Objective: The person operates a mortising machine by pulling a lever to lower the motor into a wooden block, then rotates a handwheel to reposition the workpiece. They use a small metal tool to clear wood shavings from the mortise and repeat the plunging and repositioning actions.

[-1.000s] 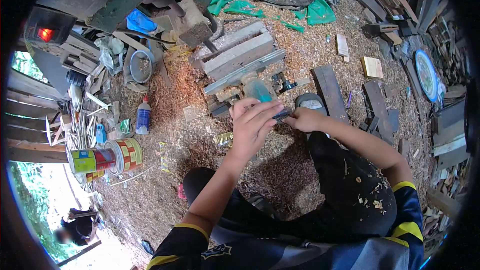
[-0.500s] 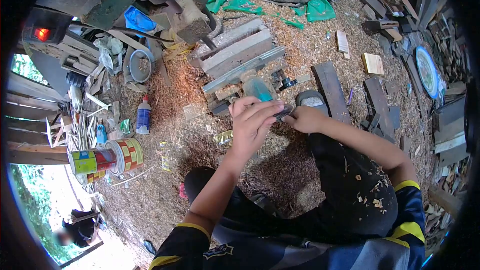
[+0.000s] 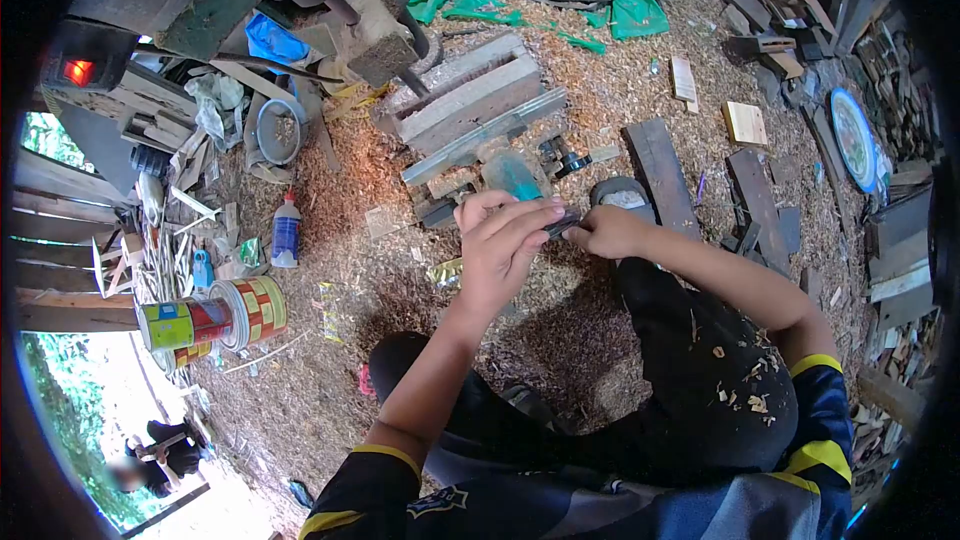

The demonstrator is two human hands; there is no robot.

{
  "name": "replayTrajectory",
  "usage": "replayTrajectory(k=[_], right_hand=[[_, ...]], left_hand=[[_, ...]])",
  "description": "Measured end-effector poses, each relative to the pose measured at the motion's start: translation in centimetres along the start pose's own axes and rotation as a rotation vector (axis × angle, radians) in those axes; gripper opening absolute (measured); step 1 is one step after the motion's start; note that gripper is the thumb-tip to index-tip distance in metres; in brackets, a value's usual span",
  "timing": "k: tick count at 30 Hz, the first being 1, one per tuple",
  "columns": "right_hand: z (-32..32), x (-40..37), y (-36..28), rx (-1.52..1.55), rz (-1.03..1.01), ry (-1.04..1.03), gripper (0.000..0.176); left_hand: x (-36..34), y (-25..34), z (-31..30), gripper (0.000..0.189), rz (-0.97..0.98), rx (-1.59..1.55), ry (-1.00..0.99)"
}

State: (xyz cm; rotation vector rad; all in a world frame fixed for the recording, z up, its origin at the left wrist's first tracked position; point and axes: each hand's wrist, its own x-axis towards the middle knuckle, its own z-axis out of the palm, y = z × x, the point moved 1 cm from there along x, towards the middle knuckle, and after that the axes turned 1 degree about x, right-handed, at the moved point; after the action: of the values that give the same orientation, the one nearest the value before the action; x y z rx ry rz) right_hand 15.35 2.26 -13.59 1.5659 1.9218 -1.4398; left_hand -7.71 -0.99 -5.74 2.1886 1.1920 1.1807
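Observation:
Near the middle of the view, my left hand point(image 3: 500, 240) has its fingers wrapped on one end of a small dark object point(image 3: 562, 224). My right hand point(image 3: 608, 232) pinches the other end of it, close to my raised knee. What the dark piece is cannot be made out. Just beyond my hands lies a power tool with a green body point(image 3: 514, 176), partly hidden by my left fingers. Behind it a metal bar point(image 3: 485, 137) runs along a grey wooden block with a slot point(image 3: 470, 100).
Wood shavings cover the ground. A glue bottle point(image 3: 286, 230) and stacked tins point(image 3: 250, 312) stand at left, dark planks point(image 3: 662, 178) and a round plate point(image 3: 853, 140) lie at right. A machine point(image 3: 380, 55) is at upper left; another person point(image 3: 170, 455) is at lower left.
Both hands keep hold of the dark object and have barely moved. The view has shifted slightly. At lower left the other person's arm has changed position.

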Motion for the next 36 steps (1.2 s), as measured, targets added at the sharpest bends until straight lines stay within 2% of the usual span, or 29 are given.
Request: replayTrajectory(k=[2,5,14,19,22,25,36], right_hand=[[-0.4,-0.5,-0.7,0.011,0.013,-0.017,0.066],[0.1,-1.5,-1.6,-0.049,-0.029,0.071,0.064],[-0.1,-1.0,-1.2,0.006,-0.017,0.039,0.060],[-0.3,-0.9,-1.3,-0.072,-0.073,-0.002,0.056],[-0.6,-1.5,-1.6,0.023,0.018,0.006,0.055],[-0.3,-1.8,-2.2,-0.072,-0.023,0.018,0.056],[-0.4,-1.7,-1.9,-0.043,-0.026,0.004,0.055]], left_hand=[[-0.1,0.0,0.0,0.023,0.007,0.005,0.005],[0.0,-0.1,-0.1,0.023,0.015,0.005,-0.003],[-0.3,-0.1,-0.1,0.022,-0.006,-0.005,-0.004],[-0.1,0.0,-0.1,0.023,-0.001,-0.004,0.002],[0.0,0.1,-0.1,0.023,0.009,-0.025,0.018],[0.0,0.4,-0.3,0.022,0.008,-0.003,-0.003],[0.0,0.4,-0.3,0.021,0.009,0.003,0.006]])
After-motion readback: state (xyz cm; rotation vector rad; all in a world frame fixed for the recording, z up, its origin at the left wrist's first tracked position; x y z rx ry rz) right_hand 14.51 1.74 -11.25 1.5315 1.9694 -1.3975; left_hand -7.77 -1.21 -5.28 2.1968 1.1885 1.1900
